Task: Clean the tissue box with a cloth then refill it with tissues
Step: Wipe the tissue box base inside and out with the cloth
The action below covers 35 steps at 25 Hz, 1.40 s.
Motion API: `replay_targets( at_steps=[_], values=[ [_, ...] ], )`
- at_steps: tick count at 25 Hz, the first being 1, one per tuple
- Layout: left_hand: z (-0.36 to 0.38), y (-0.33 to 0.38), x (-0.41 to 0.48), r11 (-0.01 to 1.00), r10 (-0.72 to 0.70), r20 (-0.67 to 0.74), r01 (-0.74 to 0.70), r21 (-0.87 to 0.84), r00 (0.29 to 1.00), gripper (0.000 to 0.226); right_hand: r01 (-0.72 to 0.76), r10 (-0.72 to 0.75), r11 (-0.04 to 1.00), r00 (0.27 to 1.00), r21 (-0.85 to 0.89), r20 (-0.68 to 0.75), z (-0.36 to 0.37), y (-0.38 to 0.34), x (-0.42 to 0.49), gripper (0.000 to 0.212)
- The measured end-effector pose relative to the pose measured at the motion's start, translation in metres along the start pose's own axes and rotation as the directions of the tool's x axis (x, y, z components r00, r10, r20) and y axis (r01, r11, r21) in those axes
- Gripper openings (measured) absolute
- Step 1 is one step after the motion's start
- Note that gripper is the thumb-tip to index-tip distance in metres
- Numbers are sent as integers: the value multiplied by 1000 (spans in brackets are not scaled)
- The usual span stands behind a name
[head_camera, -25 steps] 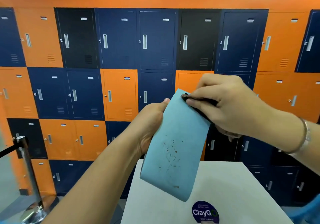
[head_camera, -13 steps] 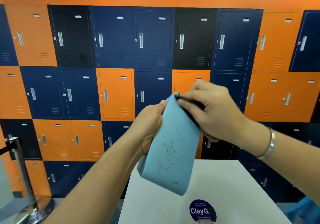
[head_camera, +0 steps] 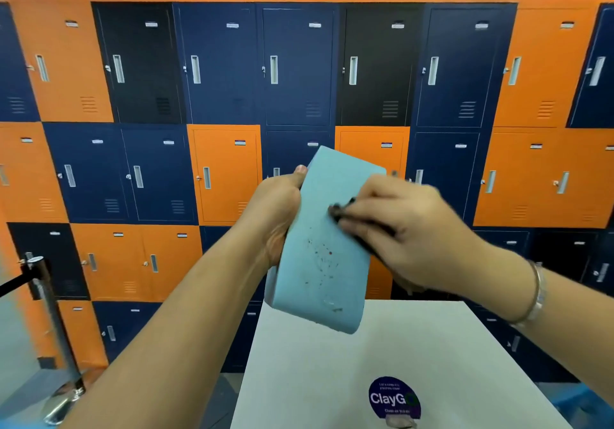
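- The left hand (head_camera: 279, 209) grips the pale blue tissue box (head_camera: 327, 262) by its left edge; the thumb lies over the near face, the fingers are hidden behind it
- The box is held in the air above the far end of the white table (head_camera: 432, 355), tilted with its top end leaning away; dark specks dot its lower face
- The right hand (head_camera: 405, 236) pinches a dark cloth (head_camera: 342, 211) and presses it against the middle of the box's face; the hand is blurred; a silver bracelet (head_camera: 536, 292) sits on its wrist
- A round purple sticker (head_camera: 393, 397) marks the table's near edge; orange, blue and black lockers (head_camera: 226, 66) fill the wall behind; a metal barrier post (head_camera: 46, 295) stands at the left
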<state>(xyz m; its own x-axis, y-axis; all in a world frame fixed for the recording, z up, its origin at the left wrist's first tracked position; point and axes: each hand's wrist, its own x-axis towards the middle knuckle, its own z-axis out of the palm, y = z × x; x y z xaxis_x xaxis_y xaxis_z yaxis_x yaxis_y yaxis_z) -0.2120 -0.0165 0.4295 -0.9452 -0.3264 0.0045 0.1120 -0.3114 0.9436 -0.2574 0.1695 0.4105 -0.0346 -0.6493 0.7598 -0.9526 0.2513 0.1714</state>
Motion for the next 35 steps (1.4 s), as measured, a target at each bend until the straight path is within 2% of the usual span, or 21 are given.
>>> replay_targets(
  at_steps=[2,5,8,10,11,13,16,17,19,23,26,29,30,32,33,35],
  values=[
    [4,0,1,999,22,-24,-22,-26,999,30,24,-23,999,999,-47,28,0,-1,-2,28],
    [13,-5,1,995,40,-63,-45,-86,997,31,-153,153,988,985,14,-83,-1,0,-2,29],
    [19,-14,0,994,56,-105,-65,-84,993,39,-90,90,996,996,7,-26,4,-3,-5,26],
    [21,-17,1,990,76,-139,-92,-111,987,41,-170,176,983,979,69,-98,4,-2,-7,22],
    [22,-18,1,987,87,-155,-106,-121,984,41,-168,174,984,980,62,-100,4,-2,-7,21],
    [24,-21,1,982,95,-173,-121,-144,980,41,-98,99,995,994,27,-38,5,0,-8,25],
    [26,-26,2,979,75,-183,-107,-174,980,40,-189,196,978,978,85,-71,4,2,-6,23],
    [27,-27,2,982,76,-182,-105,-157,980,41,-162,166,983,985,86,-44,5,2,-8,23],
    [30,-31,1,986,84,-178,-107,-125,980,44,-54,51,995,998,89,38,6,3,-8,26],
    [35,-38,0,989,105,-116,-116,-91,988,48,-166,175,980,981,113,-77,5,11,-8,20],
    [36,-42,-4,992,118,-45,-120,-47,992,46,-36,38,997,999,64,-23,3,10,-12,20],
    [36,-50,-8,986,159,-4,-159,47,987,49,-197,205,979,952,59,-226,-1,19,-13,15],
    [35,-53,-9,982,173,5,-173,73,985,50,-175,176,984,958,27,-228,0,18,-16,15],
    [36,-59,-13,977,194,35,-197,83,980,52,-18,7,998,986,-61,-168,3,13,-21,16],
    [36,-61,-15,974,205,47,-209,91,978,53,-32,21,998,982,-52,-187,2,13,-20,15],
    [38,-62,-17,962,223,55,-229,148,973,54,-185,195,981,934,64,-300,-3,18,-17,12]
  ],
)
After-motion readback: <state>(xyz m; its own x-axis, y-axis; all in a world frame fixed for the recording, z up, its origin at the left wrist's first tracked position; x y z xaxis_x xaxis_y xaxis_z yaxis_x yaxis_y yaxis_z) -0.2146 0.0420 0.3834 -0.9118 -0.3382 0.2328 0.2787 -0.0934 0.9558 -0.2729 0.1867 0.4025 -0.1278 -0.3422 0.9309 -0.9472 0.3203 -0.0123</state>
